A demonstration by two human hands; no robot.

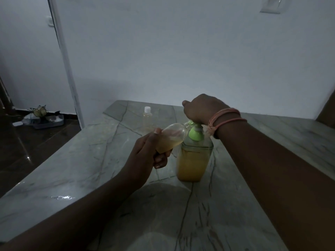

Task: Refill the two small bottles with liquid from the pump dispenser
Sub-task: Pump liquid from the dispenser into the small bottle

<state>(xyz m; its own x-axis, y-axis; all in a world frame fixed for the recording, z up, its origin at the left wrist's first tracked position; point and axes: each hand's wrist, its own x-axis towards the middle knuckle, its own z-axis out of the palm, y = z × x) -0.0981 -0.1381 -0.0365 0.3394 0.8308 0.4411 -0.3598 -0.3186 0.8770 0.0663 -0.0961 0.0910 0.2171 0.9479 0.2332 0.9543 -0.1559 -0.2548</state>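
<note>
Dim light, marble counter (76, 171) against a pale wall. Pump dispenser (194, 160) stands upright near the counter's middle, clear body holding amber liquid up to just below its shoulder, green collar and pump head on top. Right hand (201, 109) sits closed over the pump head, palm down; thread bands (226, 118) circle that wrist. Left hand (150, 153) is wrapped around the base of an uncapped small bottle (172, 136), tilted with its mouth up against the green spout; amber liquid pools in its lower part. Whether liquid is flowing at the spout is not clear, the spot being dark and partly hidden by the hand. The hands are close together, each on its own item. Second small bottle (147, 120), white cap on, stands upright farther back on the counter, apart from the dispenser. Floor at left holds a tray of clutter (45, 118).
</note>
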